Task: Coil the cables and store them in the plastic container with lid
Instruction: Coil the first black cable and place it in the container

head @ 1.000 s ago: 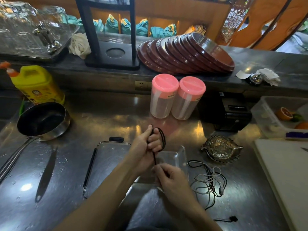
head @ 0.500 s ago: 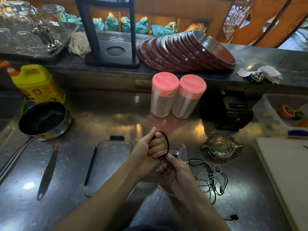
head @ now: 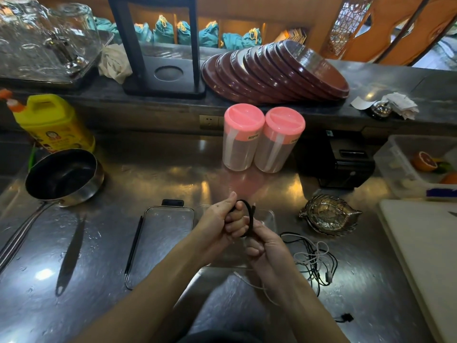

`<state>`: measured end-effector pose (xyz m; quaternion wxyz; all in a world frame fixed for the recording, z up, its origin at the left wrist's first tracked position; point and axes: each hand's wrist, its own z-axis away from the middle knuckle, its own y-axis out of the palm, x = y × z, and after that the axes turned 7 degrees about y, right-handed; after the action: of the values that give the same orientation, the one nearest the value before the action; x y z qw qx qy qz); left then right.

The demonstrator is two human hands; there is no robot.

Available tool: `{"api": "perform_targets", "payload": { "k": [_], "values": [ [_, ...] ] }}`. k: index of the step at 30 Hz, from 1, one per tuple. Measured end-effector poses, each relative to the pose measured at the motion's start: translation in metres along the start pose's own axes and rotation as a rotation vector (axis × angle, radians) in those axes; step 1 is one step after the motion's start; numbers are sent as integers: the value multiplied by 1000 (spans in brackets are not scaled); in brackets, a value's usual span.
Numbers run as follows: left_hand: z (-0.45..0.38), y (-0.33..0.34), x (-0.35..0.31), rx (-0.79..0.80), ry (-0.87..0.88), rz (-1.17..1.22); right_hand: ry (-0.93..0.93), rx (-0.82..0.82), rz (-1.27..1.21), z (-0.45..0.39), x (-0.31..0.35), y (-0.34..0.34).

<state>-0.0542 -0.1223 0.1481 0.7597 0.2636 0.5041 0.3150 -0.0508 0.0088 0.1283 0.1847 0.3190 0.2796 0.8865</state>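
Observation:
My left hand (head: 220, 225) grips a black cable (head: 250, 214) wound into a small loop around its fingers, thumb up. My right hand (head: 264, 241) pinches the loop's lower right side, where the cable's end plug sticks up. Both hands hover over a clear plastic container (head: 269, 219) on the steel counter, mostly hidden behind them. Its clear lid (head: 163, 238) lies flat to the left. A tangle of black and white cables (head: 314, 261) lies to the right, and a white cable (head: 257, 285) trails under my right forearm.
Two pink-lidded jars (head: 262, 139) stand behind the hands. A saucepan (head: 61, 177) and yellow bottle (head: 52, 125) sit at the left. A metal leaf dish (head: 329, 216), black device (head: 346, 162), fruit tub (head: 420, 164) and white board (head: 425, 256) are at the right. A black plug (head: 346, 317) lies near the front.
The loose cable tail has been wound onto the loop in my left hand. My right hand rose from the container up to the loop and now pinches it.

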Motion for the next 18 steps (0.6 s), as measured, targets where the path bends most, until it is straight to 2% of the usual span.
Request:
{"api": "perform_targets", "payload": {
  "k": [6,9,12,15,18],
  "values": [
    [0,0,0,22,81,-300,84,24,188,-9,4,-10],
    [0,1,-3,-23,64,-340,18,82,324,-5,11,-16],
    [1,0,-2,-140,94,-349,-94,148,508,0,15,-19],
    [1,-1,-1,-183,110,-439,-193,126,639,0,14,-20],
    [1,-4,5,-200,121,-596,-194,99,660,6,12,-18]
  ]
}}
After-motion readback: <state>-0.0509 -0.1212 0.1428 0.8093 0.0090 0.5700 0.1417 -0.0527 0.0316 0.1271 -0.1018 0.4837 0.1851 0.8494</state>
